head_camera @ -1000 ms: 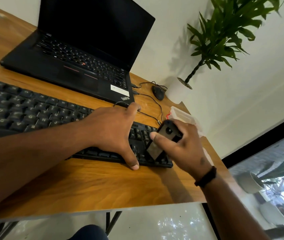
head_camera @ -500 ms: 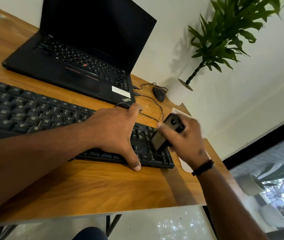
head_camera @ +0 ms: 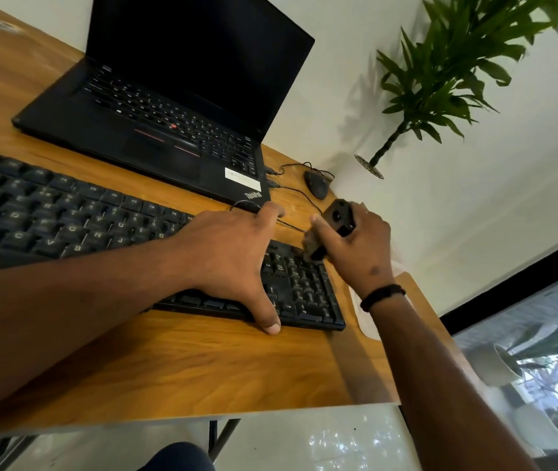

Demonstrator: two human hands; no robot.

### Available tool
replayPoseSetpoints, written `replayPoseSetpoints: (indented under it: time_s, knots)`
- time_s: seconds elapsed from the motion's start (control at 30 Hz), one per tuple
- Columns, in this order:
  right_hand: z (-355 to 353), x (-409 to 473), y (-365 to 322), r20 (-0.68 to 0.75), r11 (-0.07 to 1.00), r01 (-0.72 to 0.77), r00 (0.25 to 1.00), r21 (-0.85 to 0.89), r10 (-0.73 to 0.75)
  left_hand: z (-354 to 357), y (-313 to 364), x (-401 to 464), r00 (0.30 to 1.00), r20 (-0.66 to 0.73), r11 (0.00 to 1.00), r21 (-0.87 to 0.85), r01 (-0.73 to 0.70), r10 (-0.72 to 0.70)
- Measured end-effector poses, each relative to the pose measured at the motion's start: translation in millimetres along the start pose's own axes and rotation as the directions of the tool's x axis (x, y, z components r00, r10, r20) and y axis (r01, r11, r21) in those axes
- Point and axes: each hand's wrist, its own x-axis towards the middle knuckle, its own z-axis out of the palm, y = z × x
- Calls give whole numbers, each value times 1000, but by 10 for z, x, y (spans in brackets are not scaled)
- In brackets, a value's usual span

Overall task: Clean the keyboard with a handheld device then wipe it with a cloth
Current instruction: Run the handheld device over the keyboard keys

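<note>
A long black keyboard [head_camera: 53,212] lies across the wooden desk [head_camera: 175,365]. My left hand [head_camera: 233,256] rests spread over its right part, thumb at the front edge and fingers at the back edge. My right hand [head_camera: 359,249] grips a small dark handheld device [head_camera: 337,220], tilted with its lower end on the keys at the keyboard's far right corner. A pale cloth [head_camera: 366,321] lies on the desk under my right wrist, mostly hidden by the arm.
An open black laptop [head_camera: 155,130] stands behind the keyboard. A black mouse [head_camera: 316,183] with its cable lies near the wall. A potted plant [head_camera: 440,79] in a white pot stands at the desk's back right corner. The desk edge runs close in front.
My right hand has carried the device from the near right keys toward the keyboard's back right corner. My left hand has stayed in place on the keyboard.
</note>
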Motion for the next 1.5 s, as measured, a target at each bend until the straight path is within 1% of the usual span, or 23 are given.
replayPoseSetpoints:
  time_s: [0.07, 0.13, 0.17, 0.27, 0.33, 0.43, 0.47, 0.5, 0.6, 0.63, 0.7, 0.77, 0.8, 0.83, 0.93, 1.0, 1.07, 1.1, 1.27, 1.3, 1.4, 1.43, 1.5]
  knots:
    - [-58, -3, 61, 55, 999, -19, 998, 45, 16, 12, 7, 6, 1000, 3, 1000, 11, -1, 1]
    - [-56, -45, -2, 176, 982, 24, 983, 186, -58, 18, 14, 10, 1000, 8, 1000, 11, 0, 0]
    - [-27, -52, -56, 175, 979, 49, 981, 197, -85, 10, 13, 9, 1000, 13, 1000, 6, 0, 0]
    - [15, 40, -29, 8, 1000, -5, 1000, -11, 5, -15, 15, -4, 1000, 11, 1000, 3, 2, -2]
    - [-23, 66, 9, 18, 994, -31, 999, -106, 34, -2, 11, -8, 1000, 3, 1000, 12, 2, -2]
    - [-14, -14, -121, 216, 981, 10, 975, 194, -53, 6, 23, 0, 1000, 1, 1000, 2, 7, -7]
    - [26, -25, -158, 201, 968, 18, 977, 250, -69, 4, 27, -2, 1000, 1, 1000, -1, 6, -6]
    - [68, 6, -150, 154, 974, 16, 987, 224, -52, 1, 25, -8, 1000, 2, 1000, -3, 2, -2]
    - [30, 168, 36, -33, 990, -65, 998, -128, 61, -7, 15, -28, 1000, 10, 1000, -6, 0, 0]
    - [-18, 162, 79, -67, 984, -78, 995, -162, 68, -6, 11, -26, 1000, 11, 1000, -1, -3, 3]
    - [-100, 54, 44, -41, 999, -1, 999, -35, 0, -1, 3, -19, 1000, 8, 1000, 5, -5, 4]
    - [-104, -125, -114, 96, 984, 119, 987, 133, -132, 13, 2, -9, 1000, 2, 1000, 1, -7, 7]
    - [-76, -188, -142, 148, 979, 155, 974, 134, -174, 20, 4, 1, 1000, -1, 1000, 5, -11, 11]
    - [-46, -194, -136, 162, 984, 164, 972, 62, -172, 18, 4, 7, 1000, -4, 1000, 7, -13, 13]
    - [-123, -51, -56, 64, 980, 62, 997, -191, -51, 2, 9, -16, 1000, 10, 1000, 0, -7, 7]
    - [-225, -56, -86, 69, 990, 88, 994, -112, -80, -8, 0, -11, 1000, 10, 1000, 5, -11, 11]
    - [-258, -174, -206, 183, 984, 141, 970, 107, -159, 5, -7, -12, 1000, 7, 1000, 1, -13, 13]
    - [-251, -242, -229, 229, 976, 169, 953, 138, -198, 11, -6, -4, 1000, 4, 1000, 4, -13, 13]
    - [-270, -181, -60, 109, 990, 85, 991, -116, -72, 9, -7, -6, 1000, 8, 1000, 2, -5, 5]
    - [-287, -222, -111, 123, 989, 115, 987, -89, -103, 5, -9, -10, 1000, 7, 1000, 1, -7, 7]
    - [-261, -458, -300, 225, 965, 215, 943, 153, -246, 10, -11, -13, 1000, 4, 1000, -4, -7, 7]
    - [-245, -494, -277, 222, 966, 210, 945, 152, -240, 10, -6, -6, 1000, 5, 1000, -6, -9, 9]
    - [-242, -434, -144, 154, 994, 76, 984, 75, -87, 1, 8, -9, 1000, 13, 1000, -10, -7, 7]
